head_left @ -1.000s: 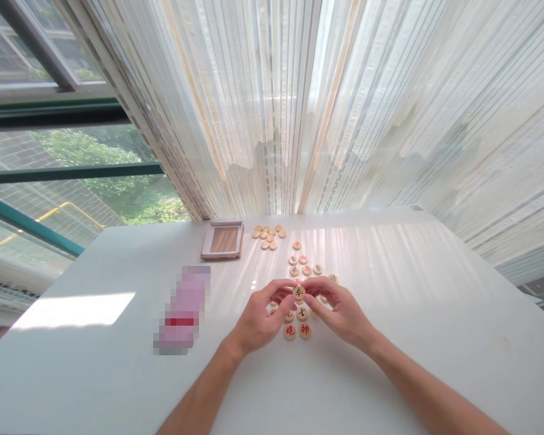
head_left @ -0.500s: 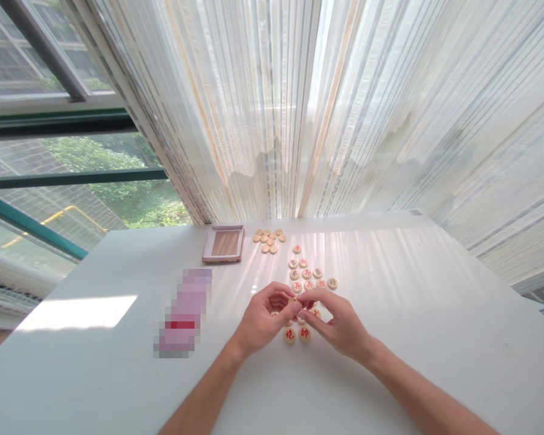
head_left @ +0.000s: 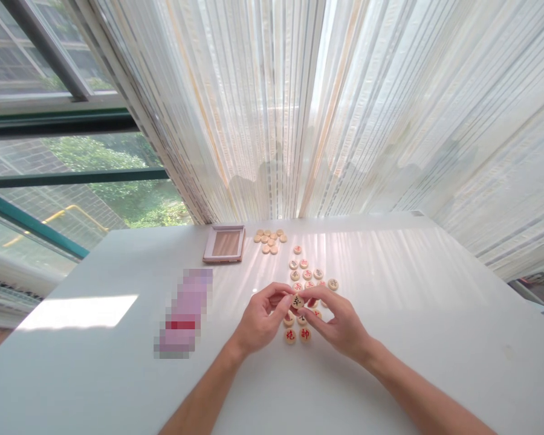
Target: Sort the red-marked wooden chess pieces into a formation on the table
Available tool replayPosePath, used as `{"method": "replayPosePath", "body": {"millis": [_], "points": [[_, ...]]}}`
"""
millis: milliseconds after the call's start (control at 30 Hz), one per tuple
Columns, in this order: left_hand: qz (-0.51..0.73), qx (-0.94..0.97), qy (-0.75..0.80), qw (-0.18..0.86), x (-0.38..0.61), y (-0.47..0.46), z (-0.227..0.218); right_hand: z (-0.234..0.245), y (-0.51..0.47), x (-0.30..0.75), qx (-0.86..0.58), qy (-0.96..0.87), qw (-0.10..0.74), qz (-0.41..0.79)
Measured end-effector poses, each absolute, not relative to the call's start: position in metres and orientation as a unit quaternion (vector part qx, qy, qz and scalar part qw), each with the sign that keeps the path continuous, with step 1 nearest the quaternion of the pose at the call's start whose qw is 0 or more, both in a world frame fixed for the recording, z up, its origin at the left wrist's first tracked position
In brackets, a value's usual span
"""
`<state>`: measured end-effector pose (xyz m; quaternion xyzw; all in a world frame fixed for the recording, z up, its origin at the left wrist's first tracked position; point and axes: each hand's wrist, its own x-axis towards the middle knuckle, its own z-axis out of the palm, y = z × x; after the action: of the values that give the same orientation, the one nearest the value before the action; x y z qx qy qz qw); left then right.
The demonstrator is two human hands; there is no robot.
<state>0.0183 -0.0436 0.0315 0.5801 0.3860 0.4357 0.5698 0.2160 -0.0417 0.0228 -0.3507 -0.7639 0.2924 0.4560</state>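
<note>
A round wooden Chinese chess piece [head_left: 297,301] with a black character faces up between my hands. My left hand [head_left: 263,317] pinches its left edge with thumb and fingers. On the opposite edge, the thumb and forefinger of my right hand [head_left: 338,317] grip the same piece. Both hands hover over a group of face-up pieces with red or black characters, partly hiding several. Closest to me lie two red-marked pieces, a cannon piece [head_left: 290,335] and a general piece [head_left: 304,335]. Beyond my fingers, more pieces run in short rows up to a single red-marked piece [head_left: 298,249].
Several blank-looking pieces [head_left: 271,241] lie together at the back of the white table [head_left: 417,368]. Left of them is a shallow open box [head_left: 224,244]. A blurred-out pinkish object [head_left: 185,311] lies nearer on the left. Striped curtains [head_left: 272,109] hang behind the table.
The piece between my hands has tilted so its black character now shows. My left thumb has shifted up and left, and my fingers still hold it.
</note>
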Motion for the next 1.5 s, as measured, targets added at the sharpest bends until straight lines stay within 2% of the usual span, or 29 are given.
{"method": "replayPosePath", "body": {"millis": [200,433,833,1500], "points": [[0.436,0.598,0.362,0.566,0.0175,-0.0441,0.029,0.0215,-0.0399,0.2177,-0.381,-0.744,0.453,0.312],[0.422,0.628,0.407,0.512,0.0192,-0.0458,0.0342,0.025,-0.0403,0.2179,-0.38,-0.731,0.451,0.345],[0.42,0.747,0.387,0.34,0.0192,-0.0478,0.0281,0.0308,-0.038,0.2192,-0.407,-0.704,0.434,0.388],[0.408,0.75,0.393,0.34,0.0182,-0.0477,0.0271,0.0276,-0.0383,0.2195,-0.403,-0.695,0.432,0.41]]}}
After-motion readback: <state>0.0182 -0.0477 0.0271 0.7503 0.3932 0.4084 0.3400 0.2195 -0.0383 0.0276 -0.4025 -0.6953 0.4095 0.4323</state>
